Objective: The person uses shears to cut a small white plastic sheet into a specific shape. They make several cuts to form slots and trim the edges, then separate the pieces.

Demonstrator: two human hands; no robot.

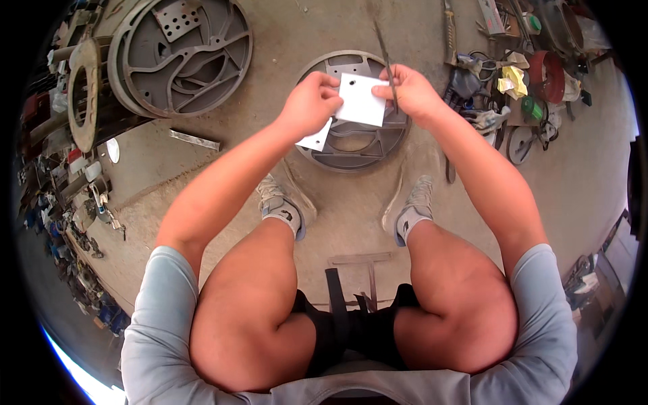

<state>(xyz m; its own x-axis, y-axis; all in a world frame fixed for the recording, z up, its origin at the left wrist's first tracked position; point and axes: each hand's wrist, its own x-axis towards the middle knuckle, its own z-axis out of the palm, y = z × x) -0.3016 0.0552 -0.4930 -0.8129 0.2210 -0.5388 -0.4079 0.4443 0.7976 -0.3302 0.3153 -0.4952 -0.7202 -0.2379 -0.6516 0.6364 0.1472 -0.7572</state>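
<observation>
The white plate (362, 104) sits between the two sets of fingers, above the spoked wheel (351, 164) on the floor. The left hand (307, 102) has its fingers closed in a narrow pinch on the plate's left edge. The right hand (413, 96) pinches its right edge, thumb on the face; a thin dark rod (381, 44) crosses those fingers, though how firmly it is held I cannot tell. Below the left fingers a second plate (313, 140) juts out, partly hidden by them.

The white plate looks light, stiff and smooth, so perhaps a little slippery, and unlikely to break; its opposite side edges seem the best hold, with care at the corners. Nearly square, it shows no clear long axis. Its broad face is turned up, the far edge slants slightly nearer toward the right fingers, and its dark hole lies beyond the left thumb, near the far-left corner.
</observation>
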